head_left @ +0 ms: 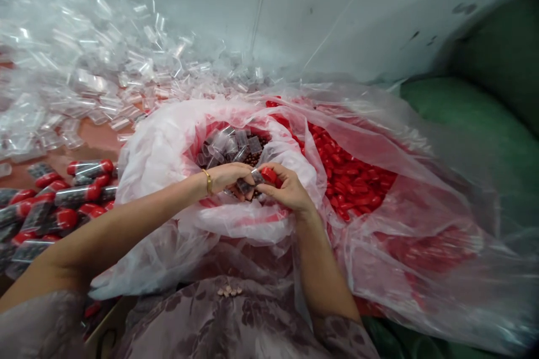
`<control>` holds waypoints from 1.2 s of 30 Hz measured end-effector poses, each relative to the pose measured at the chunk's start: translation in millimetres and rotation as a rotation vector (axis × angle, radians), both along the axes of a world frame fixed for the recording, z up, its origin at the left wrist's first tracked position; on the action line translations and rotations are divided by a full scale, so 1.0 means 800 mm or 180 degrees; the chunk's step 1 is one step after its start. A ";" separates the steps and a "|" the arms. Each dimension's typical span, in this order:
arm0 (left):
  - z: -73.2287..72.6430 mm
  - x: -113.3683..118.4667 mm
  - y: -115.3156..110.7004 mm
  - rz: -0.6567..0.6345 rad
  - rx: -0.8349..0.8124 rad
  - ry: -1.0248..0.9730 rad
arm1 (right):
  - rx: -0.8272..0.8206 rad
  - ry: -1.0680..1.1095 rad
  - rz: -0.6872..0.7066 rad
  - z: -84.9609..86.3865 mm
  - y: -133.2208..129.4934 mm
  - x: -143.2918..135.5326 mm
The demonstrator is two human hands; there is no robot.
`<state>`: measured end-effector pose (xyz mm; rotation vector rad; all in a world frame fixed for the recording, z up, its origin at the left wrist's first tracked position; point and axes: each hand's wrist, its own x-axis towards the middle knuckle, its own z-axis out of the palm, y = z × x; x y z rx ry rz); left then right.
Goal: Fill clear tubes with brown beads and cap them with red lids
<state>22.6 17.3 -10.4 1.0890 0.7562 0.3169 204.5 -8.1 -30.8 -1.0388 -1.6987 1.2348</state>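
My left hand [234, 176], a gold bracelet at its wrist, is closed around a small clear plastic tube [248, 181] with dark contents. At the tube's right end my right hand [287, 186] grips a red cap [269, 175] between thumb and fingers; whether the cap sits fully on the tube, I cannot tell. Both hands are over the mouth of a white plastic bag [158, 140]. Inside it, beneath the hands, lie dark brown beads [266, 139] and several loose clear tubes [227, 146].
A large transparent bag of red caps [345, 174] lies open on the right. At left are filled tubes with red caps [84, 193]. Behind them a heap of clear tubes [96, 78] reaches the pale wall [328, 11]. A green rounded shape [458, 118] stands far right.
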 end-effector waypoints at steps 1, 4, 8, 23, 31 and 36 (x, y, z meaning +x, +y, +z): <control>0.000 0.000 0.000 -0.0016 0.0013 0.0010 | 0.0003 -0.0046 -0.0042 0.000 0.000 0.000; 0.001 0.000 0.000 -0.0027 0.0047 0.0019 | 0.0116 -0.0115 -0.0186 0.003 0.000 0.000; 0.004 0.001 -0.001 0.0005 0.0169 0.0096 | 0.0160 -0.0052 -0.0198 0.007 0.000 0.001; -0.016 0.008 -0.004 0.0336 0.1304 0.0222 | 0.0076 0.0040 -0.0695 -0.004 -0.004 -0.006; -0.018 0.005 -0.005 0.0646 0.1912 0.0166 | 0.1136 -0.0821 -0.0732 -0.010 -0.008 -0.016; -0.025 0.002 -0.004 0.0728 0.2146 0.0345 | 0.1030 -0.0893 -0.0564 -0.010 -0.008 -0.017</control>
